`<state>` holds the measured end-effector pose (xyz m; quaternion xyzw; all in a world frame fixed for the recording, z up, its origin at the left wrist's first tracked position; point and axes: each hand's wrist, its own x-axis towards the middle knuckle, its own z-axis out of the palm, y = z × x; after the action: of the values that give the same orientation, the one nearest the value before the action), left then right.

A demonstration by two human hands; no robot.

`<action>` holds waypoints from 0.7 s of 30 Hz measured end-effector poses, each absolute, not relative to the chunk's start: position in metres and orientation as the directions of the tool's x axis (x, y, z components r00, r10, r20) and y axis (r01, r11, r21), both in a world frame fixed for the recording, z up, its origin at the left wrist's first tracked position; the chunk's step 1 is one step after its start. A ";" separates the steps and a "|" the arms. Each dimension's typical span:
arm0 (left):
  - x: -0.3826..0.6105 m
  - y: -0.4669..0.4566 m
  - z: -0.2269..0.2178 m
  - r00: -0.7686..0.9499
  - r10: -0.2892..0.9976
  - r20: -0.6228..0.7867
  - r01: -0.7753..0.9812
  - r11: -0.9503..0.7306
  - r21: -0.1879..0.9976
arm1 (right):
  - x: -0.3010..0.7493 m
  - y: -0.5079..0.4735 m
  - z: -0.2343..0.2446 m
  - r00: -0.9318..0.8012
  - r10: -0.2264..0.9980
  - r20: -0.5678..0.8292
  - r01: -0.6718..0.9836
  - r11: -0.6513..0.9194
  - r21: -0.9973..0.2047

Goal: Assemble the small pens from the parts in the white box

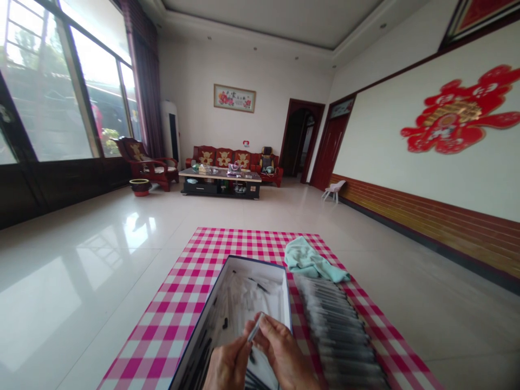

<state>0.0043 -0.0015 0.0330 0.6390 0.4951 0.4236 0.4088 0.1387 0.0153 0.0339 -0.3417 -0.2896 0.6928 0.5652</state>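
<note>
My left hand (228, 362) and my right hand (285, 352) meet over the near part of an open box (289, 303) with a white inside and dark blue edges. Both are closed, fingertips pinching a short pale, see-through pen barrel (254, 330) from its two ends. My fingers cover much of it. Inside the box lie loose clear tubes (231, 297), a small black cap (225, 323) and several dark thin pieces. To the right of the box is a row of clear and black pens (339, 330), laid side by side and somewhat blurred.
A pink checked cloth (162, 319) covers the table. Behind the pens lies a crumpled mint-green cloth (311, 260). Across the tiled floor (101, 244) stand a low table (221, 174), a wooden sofa (199, 154), an armchair (142, 162) and a small chair (335, 188).
</note>
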 end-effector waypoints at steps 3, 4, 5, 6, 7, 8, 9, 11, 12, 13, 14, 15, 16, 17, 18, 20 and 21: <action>0.006 -0.006 0.037 0.122 0.986 0.115 0.312 -0.148 0.938 | 0.138 0.015 0.034 -0.146 0.981 -0.129 -0.594 -0.191 -0.781; 0.007 -0.007 0.037 0.122 0.985 0.119 0.325 -0.153 0.933 | 0.138 0.015 0.034 -0.148 0.981 -0.128 -0.597 -0.191 -0.779; 0.008 -0.007 0.036 0.126 0.984 0.127 0.341 -0.163 0.926 | 0.139 0.015 0.033 -0.147 0.980 -0.131 -0.601 -0.194 -0.775; 0.008 -0.008 0.035 0.128 0.983 0.134 0.358 -0.172 0.918 | 0.139 0.014 0.032 -0.148 0.979 -0.139 -0.604 -0.200 -0.771; 0.008 -0.008 0.034 0.132 0.981 0.140 0.369 -0.180 0.912 | 0.140 0.014 0.031 -0.150 0.978 -0.148 -0.604 -0.209 -0.769; 0.008 -0.009 0.035 0.137 0.980 0.144 0.373 -0.186 0.909 | 0.140 0.014 0.030 -0.154 0.976 -0.154 -0.604 -0.216 -0.767; 0.007 -0.008 0.035 0.145 0.979 0.145 0.370 -0.190 0.910 | 0.141 0.014 0.029 -0.155 0.975 -0.158 -0.604 -0.220 -0.766; 0.006 -0.007 0.038 0.171 0.973 0.155 0.356 -0.208 0.911 | 0.141 0.013 0.028 -0.151 0.975 -0.161 -0.612 -0.220 -0.760; 0.006 -0.005 0.039 0.177 0.970 0.164 0.352 -0.218 0.910 | 0.140 0.012 0.028 -0.148 0.975 -0.169 -0.615 -0.224 -0.756; 0.006 -0.003 0.040 0.175 0.969 0.174 0.347 -0.226 0.910 | 0.140 0.012 0.028 -0.141 0.973 -0.185 -0.616 -0.232 -0.753; 0.006 0.000 0.039 0.162 0.970 0.182 0.337 -0.228 0.913 | 0.139 0.011 0.029 -0.137 0.970 -0.202 -0.610 -0.244 -0.754; 0.006 0.003 0.037 0.138 0.974 0.180 0.315 -0.215 0.924 | 0.138 0.010 0.029 -0.143 0.966 -0.214 -0.593 -0.257 -0.763; 0.006 0.006 0.035 0.113 0.981 0.160 0.276 -0.186 0.943 | 0.137 0.009 0.030 -0.158 0.964 -0.216 -0.570 -0.267 -0.777; 0.006 0.008 0.031 0.097 0.988 0.117 0.218 -0.136 0.966 | 0.135 0.009 0.031 -0.170 0.963 -0.210 -0.543 -0.270 -0.795; 0.007 0.011 0.027 0.097 0.994 0.051 0.141 -0.064 0.988 | 0.134 0.008 0.031 -0.179 0.963 -0.201 -0.514 -0.266 -0.816; 0.006 0.014 0.019 0.142 0.984 -0.107 0.006 0.107 0.994 | 0.131 0.009 0.032 -0.181 0.964 -0.196 -0.463 -0.259 -0.848; 0.006 0.015 0.016 0.179 0.966 -0.185 -0.044 0.196 0.980 | 0.131 0.011 0.033 -0.177 0.963 -0.202 -0.448 -0.262 -0.855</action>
<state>0.0055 0.0151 0.0157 0.4757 0.4845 0.4194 0.6026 0.1306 0.0107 0.0328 -0.3893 -0.3306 0.6924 0.5096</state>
